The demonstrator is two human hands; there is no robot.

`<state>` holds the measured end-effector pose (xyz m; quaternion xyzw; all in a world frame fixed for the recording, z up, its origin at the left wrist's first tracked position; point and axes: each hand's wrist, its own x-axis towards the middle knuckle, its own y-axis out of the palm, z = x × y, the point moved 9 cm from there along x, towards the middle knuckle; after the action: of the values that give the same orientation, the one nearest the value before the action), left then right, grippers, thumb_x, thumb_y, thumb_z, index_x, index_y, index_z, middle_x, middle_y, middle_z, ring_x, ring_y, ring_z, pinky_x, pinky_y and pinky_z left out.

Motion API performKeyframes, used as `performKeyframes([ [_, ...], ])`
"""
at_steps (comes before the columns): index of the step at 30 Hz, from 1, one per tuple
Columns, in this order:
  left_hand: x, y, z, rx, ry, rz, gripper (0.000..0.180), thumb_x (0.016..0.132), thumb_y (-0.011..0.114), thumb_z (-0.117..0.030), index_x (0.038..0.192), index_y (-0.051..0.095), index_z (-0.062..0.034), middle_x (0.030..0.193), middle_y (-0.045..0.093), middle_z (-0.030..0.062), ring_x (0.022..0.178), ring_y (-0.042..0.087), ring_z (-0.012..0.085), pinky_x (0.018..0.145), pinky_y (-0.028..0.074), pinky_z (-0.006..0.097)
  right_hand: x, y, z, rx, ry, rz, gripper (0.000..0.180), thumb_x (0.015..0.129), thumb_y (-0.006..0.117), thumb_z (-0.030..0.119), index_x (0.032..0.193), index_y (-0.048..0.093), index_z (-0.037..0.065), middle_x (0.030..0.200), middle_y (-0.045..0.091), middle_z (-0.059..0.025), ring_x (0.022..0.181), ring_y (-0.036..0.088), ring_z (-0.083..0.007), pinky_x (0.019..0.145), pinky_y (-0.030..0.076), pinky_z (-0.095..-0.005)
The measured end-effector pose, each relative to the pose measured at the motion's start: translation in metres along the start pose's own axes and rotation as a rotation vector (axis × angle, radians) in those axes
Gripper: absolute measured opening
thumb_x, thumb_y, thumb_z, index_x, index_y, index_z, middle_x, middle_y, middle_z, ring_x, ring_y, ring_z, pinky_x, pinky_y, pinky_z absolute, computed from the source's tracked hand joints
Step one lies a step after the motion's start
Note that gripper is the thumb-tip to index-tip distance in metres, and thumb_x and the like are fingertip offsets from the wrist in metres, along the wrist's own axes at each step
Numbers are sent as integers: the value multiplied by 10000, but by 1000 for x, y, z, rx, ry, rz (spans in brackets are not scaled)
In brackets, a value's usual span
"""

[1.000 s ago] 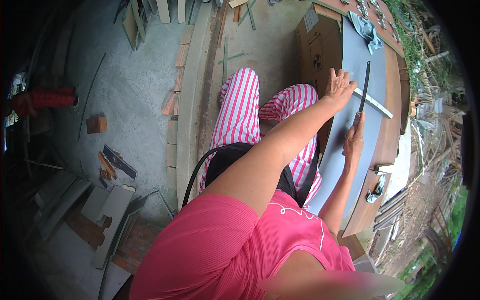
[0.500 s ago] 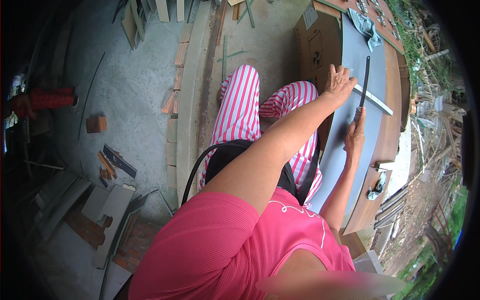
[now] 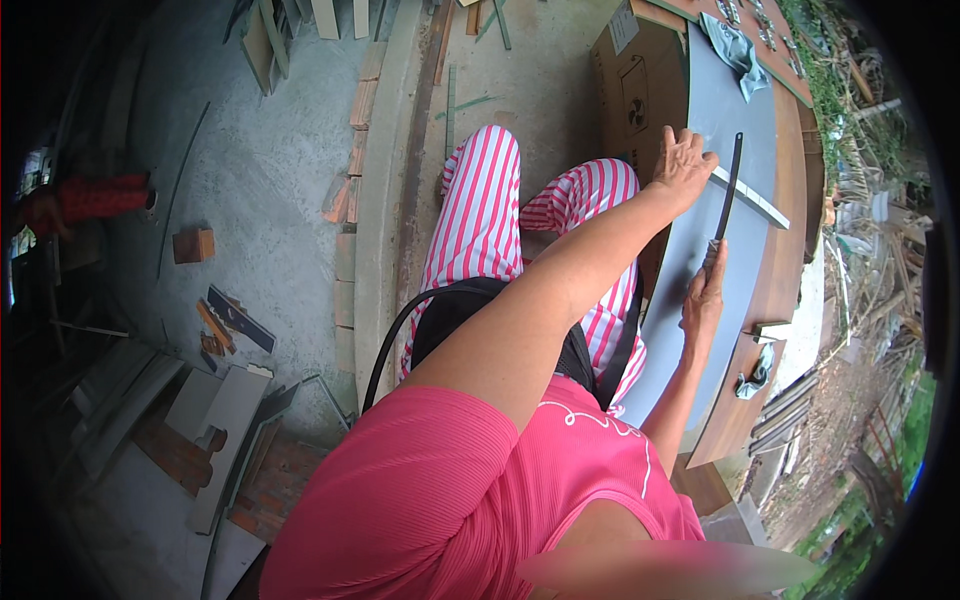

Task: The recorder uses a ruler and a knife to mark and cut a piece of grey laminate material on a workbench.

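The left arm stretches forward, its left hand point(image 3: 684, 160) pressing spread fingers onto a grey sheet point(image 3: 700, 270) lying on the counter point(image 3: 785, 270). The right hand point(image 3: 704, 297), arm bent, closes around the handle of a long dark blade point(image 3: 729, 190), which points away from the person, crossing a pale strip point(image 3: 752, 198).

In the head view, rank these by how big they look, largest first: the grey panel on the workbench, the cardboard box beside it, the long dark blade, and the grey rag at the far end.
1. grey panel
2. cardboard box
3. long dark blade, long but very thin
4. grey rag

Blade and rag look close in area, so their order is unsure.
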<state>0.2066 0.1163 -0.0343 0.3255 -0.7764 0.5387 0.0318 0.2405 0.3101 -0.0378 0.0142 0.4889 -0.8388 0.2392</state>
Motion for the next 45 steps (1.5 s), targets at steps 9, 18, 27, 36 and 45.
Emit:
performKeyframes([
  [9,-4,1,1,-22,-13,35,127,828,550,-135,920,638,-128,922,564,109,952,503,244,864,318,450,31,2,13,25,-69,-38,577,955,383,129,1452,184,344,1183,593,-182,751,651,-278,631,487,-404],
  [18,-2,0,1,-9,1,54,144,823,541,-122,937,629,-135,930,566,108,952,504,249,866,319,455,35,5,17,15,26,17,577,950,384,129,1452,185,332,1164,604,-176,707,652,-278,611,486,-405],
  [27,1,6,4,-13,1,46,143,819,542,-110,922,636,-143,933,565,101,957,505,248,870,312,455,5,6,-3,43,10,-10,571,960,382,137,1450,186,356,1032,633,-184,600,572,-228,575,468,-381],
  [36,-1,5,-1,-7,-13,62,149,818,549,-117,931,641,-146,948,568,107,960,506,251,866,313,455,65,2,24,92,-136,-85,570,950,382,152,1450,190,348,948,639,-187,578,571,-230,561,464,-382],
  [45,-2,8,6,6,-23,68,163,823,535,-99,947,634,-136,962,568,113,976,506,254,885,312,465,7,7,1,21,0,-14,566,958,384,144,1453,192,340,1134,620,-172,675,635,-258,598,479,-392],
])
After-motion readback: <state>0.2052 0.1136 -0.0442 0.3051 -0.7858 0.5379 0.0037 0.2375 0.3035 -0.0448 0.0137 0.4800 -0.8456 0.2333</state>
